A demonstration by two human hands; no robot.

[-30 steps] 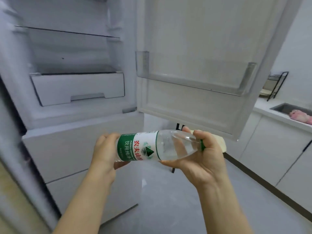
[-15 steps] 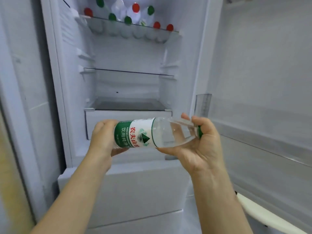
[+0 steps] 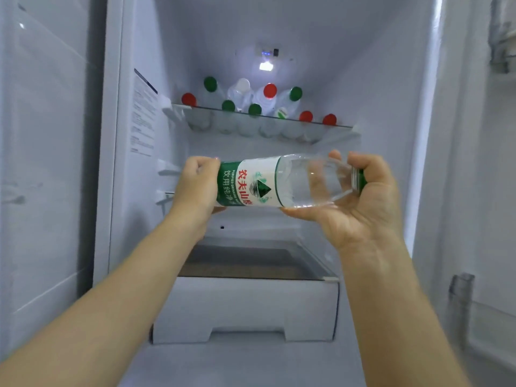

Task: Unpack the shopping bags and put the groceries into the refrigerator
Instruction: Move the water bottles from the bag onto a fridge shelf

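I hold a clear water bottle (image 3: 268,181) with a green-and-white label sideways in front of the open refrigerator (image 3: 279,37). My left hand (image 3: 196,185) grips its base. My right hand (image 3: 360,196) grips the neck end, fingers curled over the green cap. The bottle is level with the gap under the top glass shelf (image 3: 321,124). On that shelf stand several bottles with red, green and white caps (image 3: 252,99).
A white drawer (image 3: 245,308) sits at the bottom of the compartment, with a dark glass cover (image 3: 245,263) above it. The open door with its clear bins (image 3: 463,297) is at the right. The fridge's left wall (image 3: 139,135) carries a label.
The view has tilted up and closer to the fridge interior. Both hands have lifted the bottle higher, from in front of the drawer to just under the top shelf.
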